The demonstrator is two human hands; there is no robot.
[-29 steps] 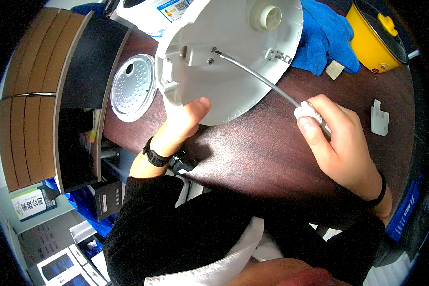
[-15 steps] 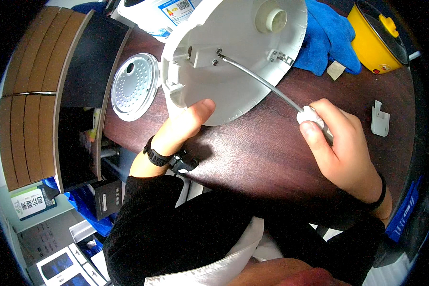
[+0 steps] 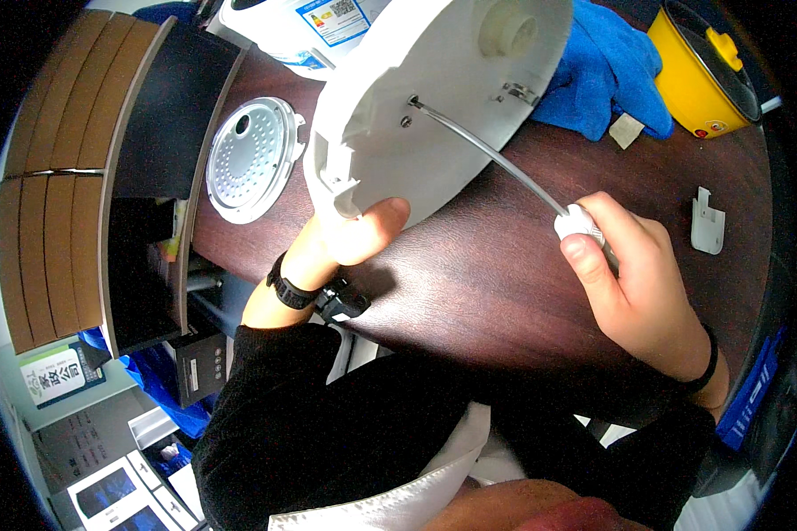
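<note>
My left hand (image 3: 367, 232) is closed round the near edge of a white plastic appliance lid (image 3: 456, 133), with the thumb on its inner side. The lid is tilted up, hollow side facing me, and my fingers behind it are hidden. My right hand (image 3: 633, 274) grips the white handle of a screwdriver (image 3: 496, 157). Its long metal shaft reaches to a screw hole inside the lid, beside a second hole. Left of the lid, a round perforated metal inner lid (image 3: 255, 164) lies on the brown table (image 3: 478, 283).
A white appliance body (image 3: 283, 40) with a label stands behind the lid. At the far right are a blue cloth (image 3: 593, 80), a small beige block (image 3: 625, 131) and a yellow pot (image 3: 695, 84). A small white plastic piece (image 3: 708, 226) lies right of my right hand.
My left hand has tilted the lid and shifted it slightly to the right. The screwdriver tip stays at the screw hole, and my right hand has moved down a little.
</note>
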